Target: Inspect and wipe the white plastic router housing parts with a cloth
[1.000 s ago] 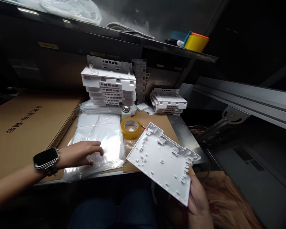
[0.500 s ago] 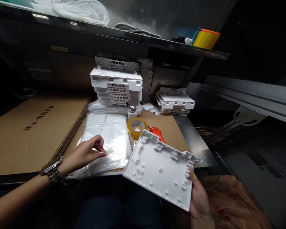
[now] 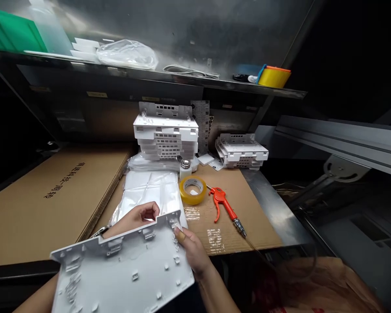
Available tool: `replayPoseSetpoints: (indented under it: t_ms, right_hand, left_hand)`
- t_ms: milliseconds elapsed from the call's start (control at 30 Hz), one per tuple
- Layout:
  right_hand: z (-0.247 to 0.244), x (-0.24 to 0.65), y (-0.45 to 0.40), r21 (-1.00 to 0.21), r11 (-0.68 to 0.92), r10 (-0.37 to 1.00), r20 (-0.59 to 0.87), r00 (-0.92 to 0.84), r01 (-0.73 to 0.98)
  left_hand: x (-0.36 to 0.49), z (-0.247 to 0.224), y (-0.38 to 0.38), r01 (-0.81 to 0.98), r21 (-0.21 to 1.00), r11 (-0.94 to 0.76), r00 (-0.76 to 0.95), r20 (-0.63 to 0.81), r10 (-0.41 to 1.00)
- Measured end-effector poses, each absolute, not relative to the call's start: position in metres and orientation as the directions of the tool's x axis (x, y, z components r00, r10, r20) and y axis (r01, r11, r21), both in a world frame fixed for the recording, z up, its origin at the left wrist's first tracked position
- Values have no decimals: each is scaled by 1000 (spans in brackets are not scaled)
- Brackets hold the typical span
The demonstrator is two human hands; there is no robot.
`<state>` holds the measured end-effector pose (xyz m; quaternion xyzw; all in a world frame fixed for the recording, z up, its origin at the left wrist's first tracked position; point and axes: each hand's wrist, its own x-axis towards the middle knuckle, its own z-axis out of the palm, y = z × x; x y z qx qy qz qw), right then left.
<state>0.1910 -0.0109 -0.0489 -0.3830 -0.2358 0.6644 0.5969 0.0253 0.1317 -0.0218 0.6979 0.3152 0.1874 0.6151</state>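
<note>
My right hand (image 3: 194,252) grips the right end of a white plastic housing panel (image 3: 124,274), thumb on its inner face. The panel is tilted, its inner side with clips and posts facing me. Partly behind the panel's upper edge, my left hand (image 3: 138,218) has its fingers curled together over a stack of clear plastic bags (image 3: 143,187). Whether the left fingers pinch anything is hidden. A roll of yellow tape (image 3: 193,190) lies just right of the bags. Beside it is a red air blow gun (image 3: 222,202) with a hose.
White housings stand stacked (image 3: 166,134) at the back, with a smaller stack (image 3: 243,150) to the right. A small pump bottle (image 3: 185,169) stands behind the tape. Flat cardboard (image 3: 52,195) covers the left side. Overhead runs a metal shelf (image 3: 182,74) holding a yellow cup-like item (image 3: 274,77).
My right hand has swung the panel left and toward me, turning it in front of my left hand. The blow gun is now uncovered. The view has tilted up.
</note>
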Motion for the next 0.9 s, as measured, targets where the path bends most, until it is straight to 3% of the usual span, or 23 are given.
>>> replayPoseSetpoints:
  t_ms: [167,333,633,900]
  right_hand:
    - [-49,204,-24,-754,-208,966,-259,-9,-623]
    - [-62,209,-51,-745,-193,944,-319,86,-638]
    - [-48,185,-13,-782,-75,987,-146,64,-619]
    - [-35,222,-13,-894,-50,998,-66,22,-445]
  left_hand:
    - [11,-14,140,182,983,-10,682,-119,722]
    - [11,-4,133,135,991,-24,667,-73,742]
    - [31,-6,124,99,995,-14,739,-64,670]
    - [25,-10,126,16,979,-205,713,132,688]
